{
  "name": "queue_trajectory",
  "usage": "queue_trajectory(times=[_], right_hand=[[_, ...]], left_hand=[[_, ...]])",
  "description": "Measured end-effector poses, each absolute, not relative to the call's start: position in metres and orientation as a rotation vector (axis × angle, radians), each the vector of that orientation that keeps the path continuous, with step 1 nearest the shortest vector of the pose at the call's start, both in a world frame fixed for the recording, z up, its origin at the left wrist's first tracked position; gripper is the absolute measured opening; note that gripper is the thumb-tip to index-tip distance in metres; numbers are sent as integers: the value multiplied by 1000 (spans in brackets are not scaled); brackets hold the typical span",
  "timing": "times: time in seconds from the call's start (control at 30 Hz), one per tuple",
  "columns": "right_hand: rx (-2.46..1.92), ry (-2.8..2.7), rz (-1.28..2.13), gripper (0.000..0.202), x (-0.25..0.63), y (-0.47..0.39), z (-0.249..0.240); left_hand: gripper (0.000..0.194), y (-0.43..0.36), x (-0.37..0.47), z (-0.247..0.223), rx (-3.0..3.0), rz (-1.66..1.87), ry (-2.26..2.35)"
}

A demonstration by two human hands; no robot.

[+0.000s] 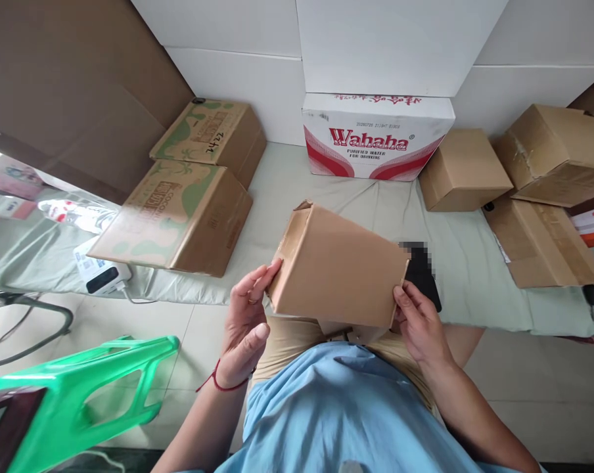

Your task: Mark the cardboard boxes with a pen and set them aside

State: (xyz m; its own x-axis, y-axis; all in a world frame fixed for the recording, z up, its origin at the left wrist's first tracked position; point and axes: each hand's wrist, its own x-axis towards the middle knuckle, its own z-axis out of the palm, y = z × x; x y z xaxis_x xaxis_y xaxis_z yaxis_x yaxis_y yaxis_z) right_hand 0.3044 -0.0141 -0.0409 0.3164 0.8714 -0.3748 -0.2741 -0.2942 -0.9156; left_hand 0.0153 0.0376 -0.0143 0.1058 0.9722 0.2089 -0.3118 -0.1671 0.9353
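Note:
A plain brown cardboard box (343, 269) is held tilted above my lap, in front of the bed's edge. My right hand (418, 318) pinches its right edge, thumb on the near face and the other fingers partly hidden behind. Against the box's left end rest the fingertips of my left hand (248, 315); the thumb stands away from the cardboard and the palm is open. A strip of clear tape shows on that left end. Partly covered by the box, a black flat object (422, 279) lies on the sheet near my right hand.
Two coconut-printed cartons (154, 217) stand on the left of the green sheet (287, 184). At the back is a white Wahaha carton (376, 141). Several brown boxes (464, 171) fill the right. A white device (102, 269) lies front left, above a green stool (94, 387).

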Motion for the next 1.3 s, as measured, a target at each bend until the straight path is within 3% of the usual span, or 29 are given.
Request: queue_trajectory(times=[0.1, 0.27, 0.37, 0.47, 0.63, 0.83, 0.93, 1.1, 1.3], right_hand=[[-1479, -460, 1427, 73, 301, -11, -36], [-1515, -391, 1440, 121, 299, -11, -35], [-1506, -364, 1469, 127, 301, -9, -38], [-1495, -347, 1519, 120, 303, -8, -46], [-1504, -298, 1539, 92, 304, -6, -60], [-1439, -256, 1602, 58, 310, 2, -54], [-1440, -229, 1696, 54, 309, 5, -52], [-1460, -215, 1753, 45, 301, 12, -61], [-1471, -280, 1752, 48, 293, 15, -69]], left_hand=[[71, 46, 18, -6, 1312, 1411, 720], [75, 63, 21, -9, 1386, 1494, 838], [79, 68, 31, -17, 1375, 1465, 916], [87, 71, 48, -28, 1277, 1397, 880], [66, 62, 80, -47, 1126, 1041, 810], [81, 40, 90, -60, 1074, 919, 823], [87, 37, 77, -53, 1183, 924, 821], [74, 29, 59, -29, 1465, 965, 943], [72, 14, 57, -26, 1630, 1055, 1056]])
